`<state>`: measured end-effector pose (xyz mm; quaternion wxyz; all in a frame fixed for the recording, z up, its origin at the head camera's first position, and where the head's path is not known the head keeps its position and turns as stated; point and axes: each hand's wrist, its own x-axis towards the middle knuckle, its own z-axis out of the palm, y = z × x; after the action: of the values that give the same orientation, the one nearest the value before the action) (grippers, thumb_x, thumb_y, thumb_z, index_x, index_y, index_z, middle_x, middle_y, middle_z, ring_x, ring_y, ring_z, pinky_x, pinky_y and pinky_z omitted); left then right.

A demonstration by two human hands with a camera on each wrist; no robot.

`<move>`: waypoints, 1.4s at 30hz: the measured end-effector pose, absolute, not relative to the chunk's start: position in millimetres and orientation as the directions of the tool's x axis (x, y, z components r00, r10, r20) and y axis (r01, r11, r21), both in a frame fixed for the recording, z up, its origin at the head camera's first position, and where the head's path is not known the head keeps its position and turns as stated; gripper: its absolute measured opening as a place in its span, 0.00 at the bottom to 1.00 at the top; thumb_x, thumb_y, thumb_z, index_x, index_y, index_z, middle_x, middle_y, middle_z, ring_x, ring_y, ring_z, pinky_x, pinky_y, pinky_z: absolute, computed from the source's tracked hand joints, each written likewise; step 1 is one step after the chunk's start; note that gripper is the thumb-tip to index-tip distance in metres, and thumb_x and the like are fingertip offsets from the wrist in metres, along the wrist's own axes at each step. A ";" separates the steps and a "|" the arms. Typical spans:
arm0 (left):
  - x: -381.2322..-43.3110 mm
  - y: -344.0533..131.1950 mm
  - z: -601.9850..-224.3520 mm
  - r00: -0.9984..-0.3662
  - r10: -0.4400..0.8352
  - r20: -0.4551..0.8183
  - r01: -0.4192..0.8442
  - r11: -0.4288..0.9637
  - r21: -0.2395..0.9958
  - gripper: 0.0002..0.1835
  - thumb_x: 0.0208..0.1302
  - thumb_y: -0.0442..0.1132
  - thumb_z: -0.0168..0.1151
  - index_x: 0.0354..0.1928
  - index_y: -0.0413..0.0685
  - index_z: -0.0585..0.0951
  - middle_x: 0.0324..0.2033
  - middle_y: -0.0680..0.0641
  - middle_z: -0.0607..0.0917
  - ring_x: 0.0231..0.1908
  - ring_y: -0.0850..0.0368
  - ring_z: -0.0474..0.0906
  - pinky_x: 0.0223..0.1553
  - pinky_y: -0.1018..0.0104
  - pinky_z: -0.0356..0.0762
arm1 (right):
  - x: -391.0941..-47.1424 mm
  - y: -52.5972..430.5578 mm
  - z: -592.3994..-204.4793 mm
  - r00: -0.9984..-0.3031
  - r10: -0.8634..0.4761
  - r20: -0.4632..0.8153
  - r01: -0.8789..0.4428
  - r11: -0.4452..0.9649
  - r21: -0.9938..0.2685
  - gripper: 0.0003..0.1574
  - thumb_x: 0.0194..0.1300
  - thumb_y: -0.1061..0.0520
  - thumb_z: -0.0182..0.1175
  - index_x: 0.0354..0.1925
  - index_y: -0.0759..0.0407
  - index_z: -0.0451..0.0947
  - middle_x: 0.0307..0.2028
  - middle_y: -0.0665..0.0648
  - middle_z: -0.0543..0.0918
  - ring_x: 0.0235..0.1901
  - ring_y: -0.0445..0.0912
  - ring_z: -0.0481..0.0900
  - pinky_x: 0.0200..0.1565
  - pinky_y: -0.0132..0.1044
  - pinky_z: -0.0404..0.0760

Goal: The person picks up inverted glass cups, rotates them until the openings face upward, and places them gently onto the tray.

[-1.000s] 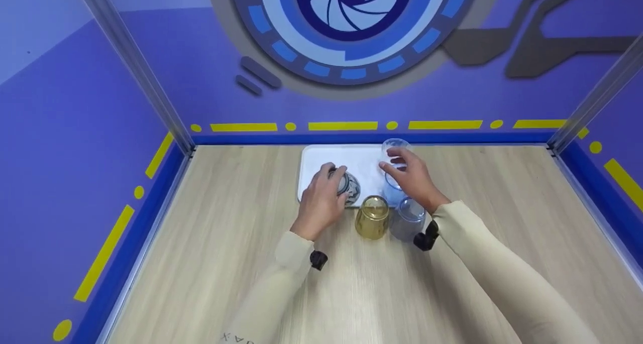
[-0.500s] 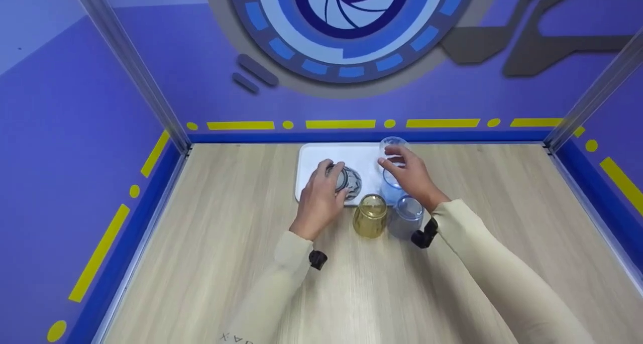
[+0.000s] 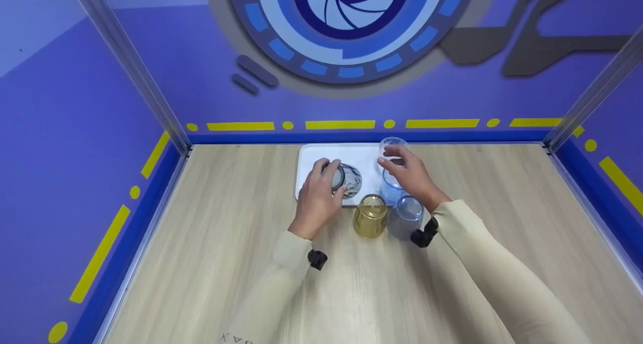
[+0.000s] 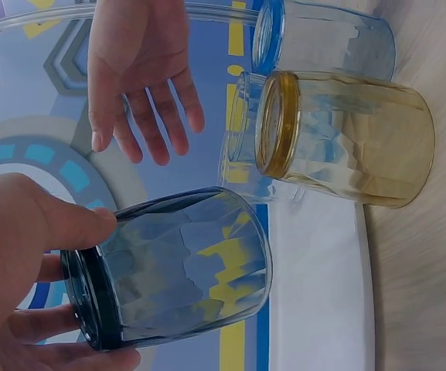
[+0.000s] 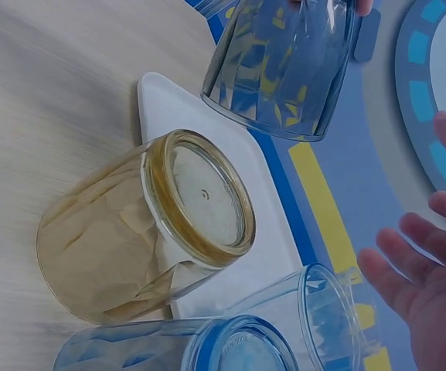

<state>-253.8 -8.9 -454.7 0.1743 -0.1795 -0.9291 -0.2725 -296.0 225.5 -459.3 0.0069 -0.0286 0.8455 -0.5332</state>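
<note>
Grey glass (image 3: 353,181) shifted slightly farther away, now over white tray (image 3: 359,153); left grip (image 3: 317,198) grasping its base, right grip (image 3: 412,173) released. Long axis tilted, mouth down and rightward. Count: one grey, one amber glass (image 3: 370,218), three clear-to-blue glasses (image 3: 406,217).

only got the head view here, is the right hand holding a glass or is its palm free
Observer: Free; the left wrist view shows the right hand with its palm bare and fingers spread, holding nothing.
Operator: ok and how's the other one gripping
Observer: In that same view, the left hand has three fingers visible besides the thumb round the base of the dark glass.
Operator: any markings i'd miss from up here
Observer: The right wrist view shows a small mark mid-base on the yellow glass.
</note>
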 end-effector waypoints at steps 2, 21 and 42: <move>-254.0 -9.2 -455.3 -0.872 0.235 0.430 0.432 0.783 0.447 0.29 0.60 0.43 0.67 0.64 0.50 0.72 0.60 0.43 0.73 0.57 0.48 0.76 0.52 0.55 0.79 | -295.9 224.7 -458.9 -0.998 -0.055 0.019 -0.040 0.423 -0.905 0.37 0.66 0.38 0.58 0.65 0.55 0.66 0.62 0.61 0.72 0.61 0.53 0.74 0.59 0.47 0.77; -253.6 -11.3 -452.9 -0.872 0.187 0.453 0.434 0.723 0.537 0.29 0.61 0.43 0.66 0.63 0.49 0.72 0.59 0.43 0.73 0.53 0.49 0.79 0.53 0.57 0.79 | -300.3 224.3 -460.3 -0.997 -0.076 -0.024 -0.009 0.403 -0.915 0.39 0.67 0.38 0.56 0.68 0.57 0.63 0.64 0.60 0.71 0.62 0.53 0.73 0.59 0.47 0.76; -255.1 -4.6 -450.8 -0.894 0.154 0.420 0.416 0.630 0.656 0.29 0.61 0.43 0.66 0.64 0.50 0.72 0.60 0.46 0.72 0.58 0.51 0.75 0.60 0.58 0.74 | -301.6 218.2 -467.6 -0.993 -0.112 -0.038 0.001 0.315 -0.949 0.37 0.69 0.39 0.54 0.67 0.58 0.64 0.65 0.61 0.70 0.64 0.54 0.71 0.60 0.49 0.76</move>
<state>-255.1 -4.6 -450.8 0.1644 -0.1605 -0.8877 -0.3990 -301.6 218.2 -467.6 0.0483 -0.0345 0.8095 -0.5841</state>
